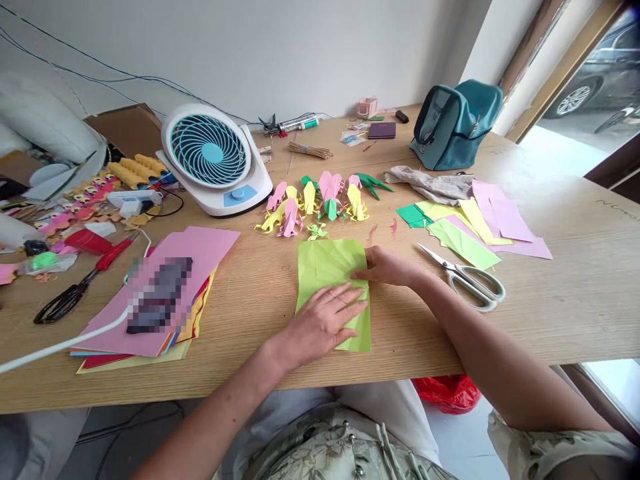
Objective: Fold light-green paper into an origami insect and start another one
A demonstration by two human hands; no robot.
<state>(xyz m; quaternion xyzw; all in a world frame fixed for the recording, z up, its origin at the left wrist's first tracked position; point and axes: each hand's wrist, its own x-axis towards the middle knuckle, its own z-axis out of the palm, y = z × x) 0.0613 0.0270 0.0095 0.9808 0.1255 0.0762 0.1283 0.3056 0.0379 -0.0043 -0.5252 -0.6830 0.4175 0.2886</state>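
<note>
"Sheet [325,263] first: where does it lie?"

"Flat on the table [260,293], right in front of the person, green and creased. I can't tell if it's doubled."

"And the hands?"

"Left hand [325,323] lies palm down across its lower half, fingers a little spread, gripping nothing. Right hand [390,267] is at the right edge, thumb over the paper. Its other fingers are partly hidden, so I can't tell whether it pinches."

"Which step would you call that?"

"Smoothing or lining up, I'd judge; no cut shows in it."

"What would a next move call for?"

"If it's a fold, matching the edges while the left palm steadies the paper, then pressing the crease firmly."

"What's around it?"

"Just beyond the top edge, a small green cutout [317,231]; behind that, paper figures [309,198]. Scissors [449,266] lie to the right, past the right hand, near some slips [465,241]. Well to the left, a paper pile [210,250]."
</note>
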